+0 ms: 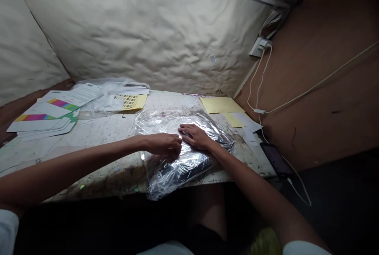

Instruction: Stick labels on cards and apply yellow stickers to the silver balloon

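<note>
A crinkled clear plastic bag [189,164] with something dark and flat inside lies on the worn white table, its near end reaching the front edge. Over its left part, my left hand [166,144] is curled with the fingers bent down at the plastic; whether a fold is pinched between them is hidden. My right hand [195,135] rests flat on the middle of the bag, fingers stretched out to the left. The two hands almost meet at the fingertips.
Printed cards [50,117] with coloured stripes lie at the left, beside a thin plastic bag [103,93] and a yellow sheet [137,102]. Yellow paper [220,105] lies back right. A phone [275,159] on a white cable [299,180] sits at the right edge.
</note>
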### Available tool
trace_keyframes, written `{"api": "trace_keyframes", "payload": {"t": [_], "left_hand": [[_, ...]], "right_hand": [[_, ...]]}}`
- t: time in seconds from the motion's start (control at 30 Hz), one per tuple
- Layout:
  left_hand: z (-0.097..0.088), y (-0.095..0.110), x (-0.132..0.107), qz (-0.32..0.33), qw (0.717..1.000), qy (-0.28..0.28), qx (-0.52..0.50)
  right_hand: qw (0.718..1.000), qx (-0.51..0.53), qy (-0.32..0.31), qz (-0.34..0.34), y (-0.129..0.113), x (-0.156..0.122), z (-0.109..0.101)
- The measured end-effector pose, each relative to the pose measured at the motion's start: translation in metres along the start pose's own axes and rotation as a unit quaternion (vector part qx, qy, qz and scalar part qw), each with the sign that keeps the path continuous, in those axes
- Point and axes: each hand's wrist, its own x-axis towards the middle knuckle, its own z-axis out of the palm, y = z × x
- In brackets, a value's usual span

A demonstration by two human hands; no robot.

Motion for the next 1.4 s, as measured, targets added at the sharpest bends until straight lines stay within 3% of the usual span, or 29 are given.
{"api": "trace_keyframes", "payload": {"t": [0.1, 0.27, 0.47, 0.67, 0.77, 1.0, 1.23, 1.4], "left_hand": [[0.003, 0.001, -0.002, 0.012, 1.000, 0.014, 0.025], [0.004, 0.006, -0.011, -0.035, 0.997, 0.042, 0.052], [-0.006, 0.024, -0.029, -0.056, 0.998, -0.010, 0.009], [0.008, 0.026, -0.032, -0.076, 0.990, 0.112, 0.040], [0.017, 0.019, -0.022, -0.074, 0.987, 0.134, 0.049], [0.006, 0.012, -0.013, -0.071, 0.996, 0.013, 0.058], [0.000, 0.027, -0.010, -0.061, 0.992, -0.008, 0.108], [-0.003, 0.037, -0.007, -0.087, 0.984, -0.008, 0.154]], "right_hand": [[1.000, 0.000, 0.000, 0.001, 0.001, 0.000, 0.000], [1.000, -0.007, -0.002, -0.008, 0.000, 0.000, 0.001], [0.999, 0.005, 0.000, -0.038, -0.008, -0.001, 0.001], [0.999, -0.005, 0.001, -0.034, -0.010, 0.000, 0.000], [0.999, -0.002, -0.001, -0.035, -0.009, 0.000, 0.001], [0.998, -0.011, -0.010, -0.054, -0.010, -0.003, 0.000], [0.998, -0.014, -0.004, -0.053, -0.010, -0.003, 0.001], [0.999, -0.012, 0.003, -0.042, -0.013, -0.004, 0.002]]}}
